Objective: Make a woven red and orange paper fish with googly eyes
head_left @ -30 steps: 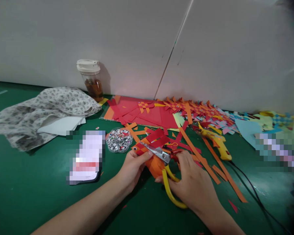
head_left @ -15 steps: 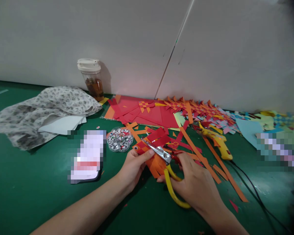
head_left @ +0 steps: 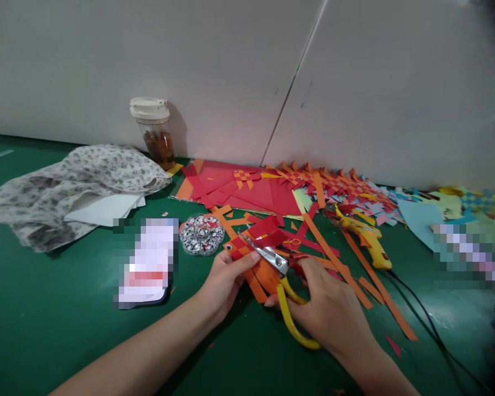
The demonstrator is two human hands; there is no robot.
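Observation:
My left hand [head_left: 223, 280] pinches a woven red-and-orange paper fish [head_left: 247, 248] with a googly eye, holding it just above the green table [head_left: 66, 330]. My right hand [head_left: 332, 311] grips yellow-handled scissors [head_left: 278, 275], fingers through the loops. The steel blades lie across the fish's loose red and orange strips. Both hands meet near the table's middle.
A round clear box of googly eyes [head_left: 201, 235] sits just left of the fish. A yellow glue gun [head_left: 365, 236] with a black cord lies to the right. Red paper sheets [head_left: 247, 190], woven paper fish and orange strips line the wall. A lidded cup [head_left: 154, 132], patterned cloth [head_left: 74, 187] and white sheets lie left.
The scissors have shifted slightly along the strips; the orange strips under the fish now hang more apart. Both hands stay almost in place.

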